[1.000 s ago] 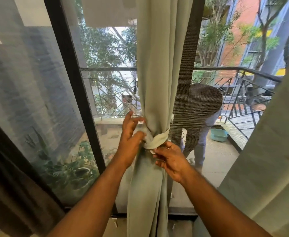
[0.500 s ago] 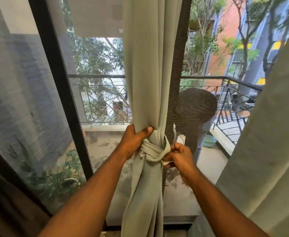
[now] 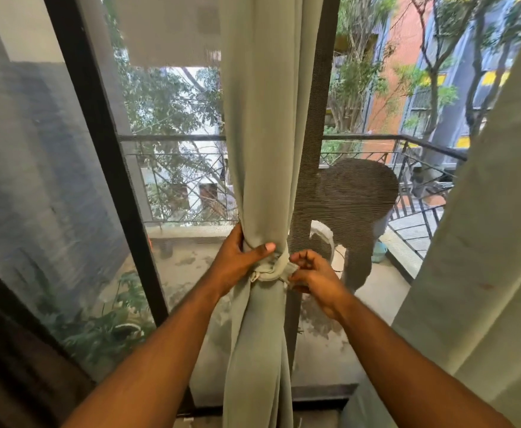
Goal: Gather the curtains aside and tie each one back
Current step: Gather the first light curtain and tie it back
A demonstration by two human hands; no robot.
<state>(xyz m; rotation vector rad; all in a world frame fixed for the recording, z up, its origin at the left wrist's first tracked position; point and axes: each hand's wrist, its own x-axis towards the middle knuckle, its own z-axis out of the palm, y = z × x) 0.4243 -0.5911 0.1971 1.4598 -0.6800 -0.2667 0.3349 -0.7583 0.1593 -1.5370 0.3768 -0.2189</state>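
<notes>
curtain (image 3: 259, 149): pale green, hangs gathered into one column in front of the window frame (image 3: 98, 149), just right of its dark upright.
tie (image 3: 276, 268): same cloth, wrapped round the curtain at its narrowest point, knot looks loose, ends stick out right.
left hand (image 3: 237, 261): your fingers and thumb curl round the bundle right above the tie, thumb across the front.
right hand (image 3: 311, 273): just right of the tie, fingertips pinch its free end; the exact pinch is partly hidden.
feel: likely soft, light, limp cloth; folds slide, so it probably slumps if you let go.
where to hold: keep squeezing the bundle at the tie, pull by the tie ends, not the drape.
second curtain (image 3: 484, 242): far right of the frame, hangs loose, untied.
</notes>
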